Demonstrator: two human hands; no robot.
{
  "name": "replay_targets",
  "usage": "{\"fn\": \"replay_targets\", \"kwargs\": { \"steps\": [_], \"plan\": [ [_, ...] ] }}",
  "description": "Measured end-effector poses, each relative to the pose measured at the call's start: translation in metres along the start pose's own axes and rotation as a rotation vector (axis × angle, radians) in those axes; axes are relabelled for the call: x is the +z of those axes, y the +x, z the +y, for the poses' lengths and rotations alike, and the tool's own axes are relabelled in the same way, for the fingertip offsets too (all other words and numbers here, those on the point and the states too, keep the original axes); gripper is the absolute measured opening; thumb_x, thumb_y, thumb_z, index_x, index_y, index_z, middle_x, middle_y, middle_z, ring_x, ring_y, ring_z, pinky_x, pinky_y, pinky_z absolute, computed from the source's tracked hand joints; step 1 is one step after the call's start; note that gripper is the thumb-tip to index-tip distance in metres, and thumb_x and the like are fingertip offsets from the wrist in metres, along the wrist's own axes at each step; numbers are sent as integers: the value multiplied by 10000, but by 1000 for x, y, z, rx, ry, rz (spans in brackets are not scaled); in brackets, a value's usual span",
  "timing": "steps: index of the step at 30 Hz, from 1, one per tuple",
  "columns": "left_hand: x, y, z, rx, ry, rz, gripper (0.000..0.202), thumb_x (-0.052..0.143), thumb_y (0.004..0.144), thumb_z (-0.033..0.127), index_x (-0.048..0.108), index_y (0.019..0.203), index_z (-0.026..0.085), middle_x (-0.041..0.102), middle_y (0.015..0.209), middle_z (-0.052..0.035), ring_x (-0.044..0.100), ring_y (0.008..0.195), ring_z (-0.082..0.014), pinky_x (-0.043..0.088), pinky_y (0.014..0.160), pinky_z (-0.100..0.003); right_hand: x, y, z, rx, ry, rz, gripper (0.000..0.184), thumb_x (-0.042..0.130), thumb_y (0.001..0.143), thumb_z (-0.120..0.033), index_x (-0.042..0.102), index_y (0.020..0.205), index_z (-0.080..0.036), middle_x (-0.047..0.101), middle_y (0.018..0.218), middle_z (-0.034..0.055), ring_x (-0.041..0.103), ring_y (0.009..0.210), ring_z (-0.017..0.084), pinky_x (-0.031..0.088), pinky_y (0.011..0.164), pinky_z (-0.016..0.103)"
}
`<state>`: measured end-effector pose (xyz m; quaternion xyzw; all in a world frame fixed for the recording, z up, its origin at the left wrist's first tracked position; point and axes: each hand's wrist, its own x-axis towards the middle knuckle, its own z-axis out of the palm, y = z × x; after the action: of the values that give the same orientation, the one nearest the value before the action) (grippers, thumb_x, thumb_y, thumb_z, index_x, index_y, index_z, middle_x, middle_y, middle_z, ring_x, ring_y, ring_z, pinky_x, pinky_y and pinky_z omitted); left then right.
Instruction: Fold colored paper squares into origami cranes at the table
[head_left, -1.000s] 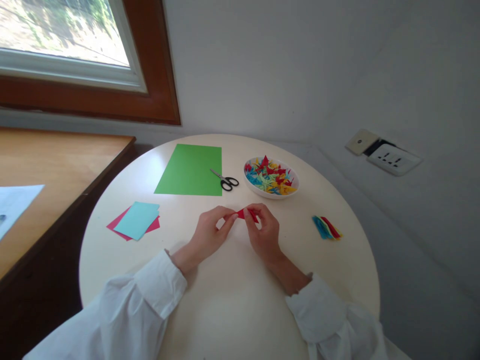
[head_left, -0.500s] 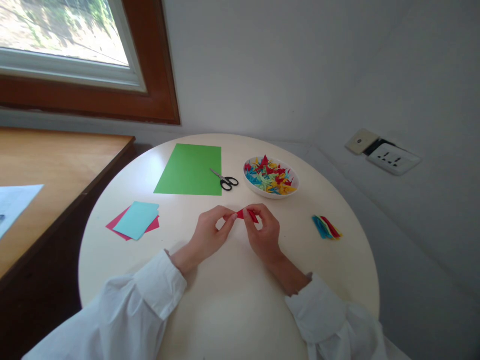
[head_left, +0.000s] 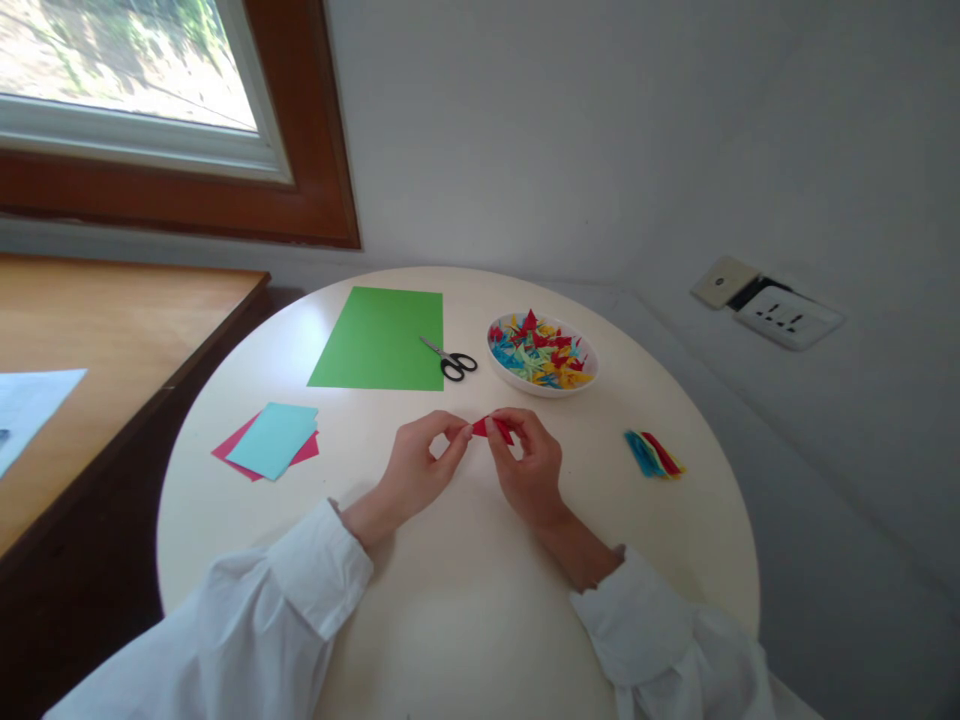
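Note:
A small folded piece of red paper (head_left: 489, 427) is pinched between both my hands over the middle of the round cream table (head_left: 450, 600). My left hand (head_left: 420, 470) grips its left end with curled fingers. My right hand (head_left: 529, 465) pinches its right part, fingers closed over it. Both wrists rest on the tabletop, in white sleeves.
A green sheet (head_left: 382, 340) and black-handled scissors (head_left: 452, 360) lie behind my hands. A white bowl (head_left: 541, 357) holds several small coloured folded papers. Light-blue paper on red sheets (head_left: 271, 440) lies at left, a small coloured stack (head_left: 652, 454) at right. A wooden desk (head_left: 97, 340) adjoins on the left.
Nearly nothing has moved; my fingers have shifted slightly on the red paper, which stays in the same spot.

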<state>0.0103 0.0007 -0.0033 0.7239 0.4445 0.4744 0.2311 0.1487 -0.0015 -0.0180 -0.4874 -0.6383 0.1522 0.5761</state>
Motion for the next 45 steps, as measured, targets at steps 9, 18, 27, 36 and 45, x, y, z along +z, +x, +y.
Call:
{"fn": "replay_targets", "kwargs": {
  "steps": [9,18,27,36,45],
  "plan": [
    [1,0,-1,-37,-76,-7,155,482,788,194,628,761,149,674,715,-48,590,645,-130,452,564,-210,1,-2,2,42,102,-2,76,558,793,-253,579,849,-206,649,810,37,616,775,160,518,704,307],
    [1,0,0,-71,-124,-7,150,487,773,184,629,742,148,677,717,-53,604,665,-139,468,616,-231,1,-2,2,76,143,-16,94,566,794,-265,586,863,-204,661,864,50,630,808,165,530,740,323],
    [0,0,-1,-62,-137,-19,145,493,777,198,618,736,139,653,686,-46,577,631,-130,452,576,-218,3,-2,4,67,154,-5,85,579,787,-246,593,856,-198,654,826,31,629,769,147,532,704,291],
    [4,1,-5,-66,-117,-71,177,514,805,259,641,769,140,672,707,-50,581,638,-128,456,616,-226,6,-6,4,77,186,-46,84,598,769,-239,594,845,-205,657,798,17,630,745,140,537,690,272],
    [4,0,-5,-51,-114,-65,177,511,805,247,639,739,143,672,680,-39,579,612,-121,445,574,-209,5,-6,5,88,206,-46,91,603,765,-243,595,847,-204,654,797,18,629,754,144,534,685,272]
  ]
}}
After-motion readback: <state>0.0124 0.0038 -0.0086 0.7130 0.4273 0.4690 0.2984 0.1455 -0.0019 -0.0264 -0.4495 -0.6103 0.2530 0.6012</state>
